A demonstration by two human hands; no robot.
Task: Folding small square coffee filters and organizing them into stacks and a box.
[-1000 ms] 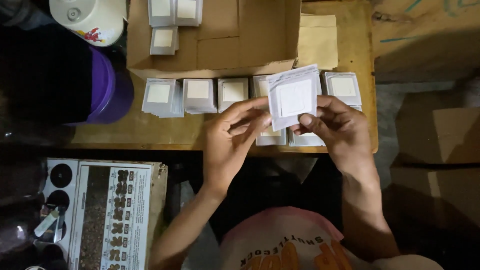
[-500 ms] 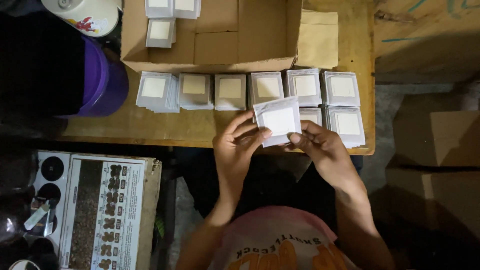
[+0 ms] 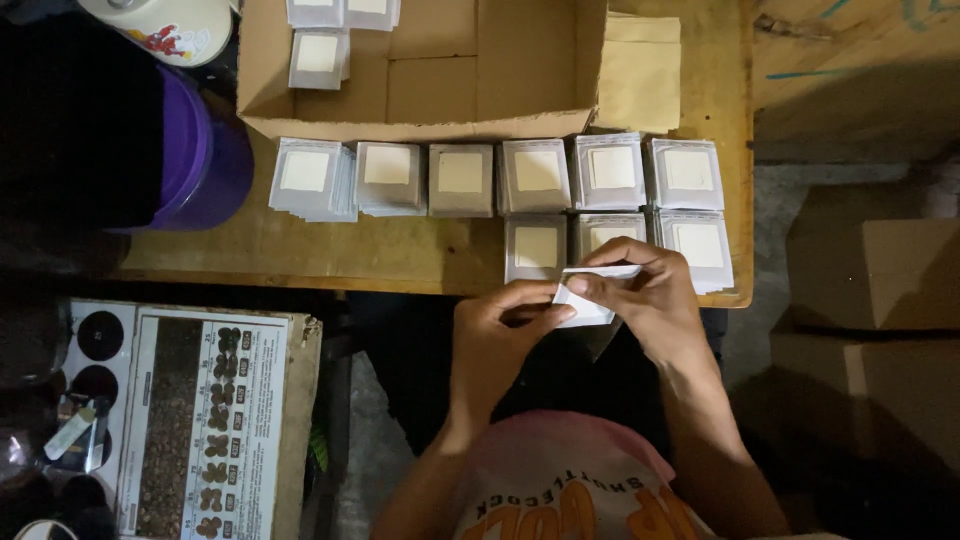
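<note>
- A small white packet (image 3: 583, 300), seen almost edge-on and tilted, sits just right of the frame's centre, at the near edge of the surface (image 3: 300, 250).
- Both hands grip it: the right hand (image 3: 645, 300) pinches its top edge between thumb and fingers, and the left hand (image 3: 500, 335) closes on its lower left corner with thumb and forefinger.
- Just above the hands, three stacks of like packets lie flat in a short row: one (image 3: 535, 247) beside the left thumb, one (image 3: 605, 232) partly hidden behind the right fingers, one (image 3: 698, 248) at the surface's right edge.
- Behind them runs a longer row of six packet stacks (image 3: 460, 178), each grey-white with a pale square in the middle, set side by side and nearly touching; the leftmost stack is fanned out loosely.
- An open cardboard box (image 3: 440, 90) stands behind that row, at the upper middle of the frame, with a few more packets (image 3: 318, 55) in its left corner.
- A tan paper sheet (image 3: 640, 75) lies to the right of the box.
- At the upper left stands a purple container (image 3: 215, 160), with a white lidded pot (image 3: 175, 25) above it.
- In the lower left lies a printed chart (image 3: 200, 420) with rows of small dark figures.
- More cardboard boxes (image 3: 870, 280) sit in shadow at the right.
</note>
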